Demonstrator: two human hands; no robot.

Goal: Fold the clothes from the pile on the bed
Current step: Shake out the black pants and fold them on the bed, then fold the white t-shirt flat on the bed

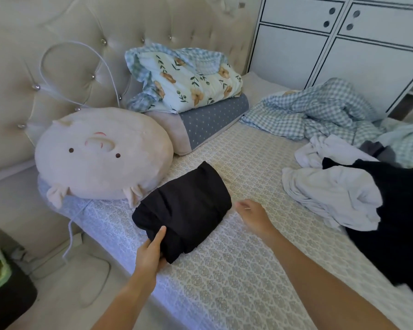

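A folded black garment (184, 208) lies on the patterned bed sheet (236, 270) near the bed's left edge. My left hand (152, 252) grips its near corner, thumb on top. My right hand (252, 214) hovers just right of the garment, fingers loosely curled, holding nothing. The pile of unfolded clothes sits at the right: crumpled white garments (332, 189) and a large black garment (396, 222) partly under them.
A round pig plush pillow (103, 156) lies just beyond the folded garment. Behind it stand a grey dotted pillow (210, 122) with a floral quilt (186, 79) on top. A checked blanket (320, 110) is bunched at the far right. White cabinets stand behind.
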